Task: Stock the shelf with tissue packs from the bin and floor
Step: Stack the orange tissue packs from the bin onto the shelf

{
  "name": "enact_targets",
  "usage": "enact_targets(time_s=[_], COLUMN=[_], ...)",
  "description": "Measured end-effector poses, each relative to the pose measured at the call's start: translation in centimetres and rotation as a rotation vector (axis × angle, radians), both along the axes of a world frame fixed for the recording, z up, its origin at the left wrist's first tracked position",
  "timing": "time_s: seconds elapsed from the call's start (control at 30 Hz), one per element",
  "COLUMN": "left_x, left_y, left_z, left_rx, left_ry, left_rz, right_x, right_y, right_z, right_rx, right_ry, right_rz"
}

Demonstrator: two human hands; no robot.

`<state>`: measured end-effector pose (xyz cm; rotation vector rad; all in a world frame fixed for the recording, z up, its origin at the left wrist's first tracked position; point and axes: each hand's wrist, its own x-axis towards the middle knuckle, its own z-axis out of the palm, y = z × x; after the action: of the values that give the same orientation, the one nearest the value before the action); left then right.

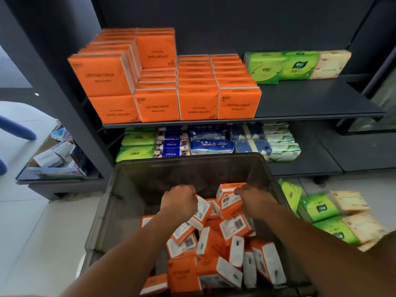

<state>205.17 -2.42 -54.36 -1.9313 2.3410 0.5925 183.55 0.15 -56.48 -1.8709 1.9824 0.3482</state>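
Observation:
A dark grey bin [128,189] stands in front of the shelf, holding several loose orange tissue packs [214,254]. Both my hands reach down into it. My left hand [179,200] grips an orange pack [202,211] near the bin's middle. My right hand [252,197] grips another orange pack [229,197] just to its right. Stacked orange "Cotton Tissue" packs [156,106] fill the left half of the upper shelf [310,101]. Green and beige packs [334,215] lie on the floor at the right of the bin.
Green and beige packs [295,65] sit at the back right of the upper shelf. The lower shelf [317,155] holds green, blue and white packs [210,142]. A low glass case with boxes [53,155] stands at the left. White floor tiles [38,232] surround the bin.

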Motion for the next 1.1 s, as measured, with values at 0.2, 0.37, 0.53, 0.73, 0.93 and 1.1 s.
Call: enact_targets(time_s=[0.2, 0.37, 0.53, 0.73, 0.93, 1.1], left_x=[-2.1, -4.0, -5.1, -4.7, -3.2, -1.8], left_y=[-0.8, -0.9, -0.7, -1.3, -1.9, -2.1], left_z=[-3.6, -6.5, -8.5, -9.1, -8.0, -6.2], left_rx=[0.062, 0.150, 0.206, 0.260, 0.277, 0.252], left_ry=[0.024, 0.006, 0.086, 0.139, 0.297, 0.562], left_rz=[0.001, -0.032, -0.016, -0.011, 0.015, 0.046], right_x=[-0.9, -1.2, -1.1, -1.3, -0.3, 1.2], right_y=[0.0, -0.6, -1.1, -1.6, -2.7, -3.0], right_z=[-4.2, -6.1, -6.9, -6.7, -3.8, -0.4], right_rx=[0.081, 0.099, 0.064, -0.087, -0.201, -0.270], right_ry=[0.135, 0.180, 0.145, -0.114, -0.456, -0.665], right_rz=[0.116, 0.122, 0.090, -0.084, -0.294, -0.406])
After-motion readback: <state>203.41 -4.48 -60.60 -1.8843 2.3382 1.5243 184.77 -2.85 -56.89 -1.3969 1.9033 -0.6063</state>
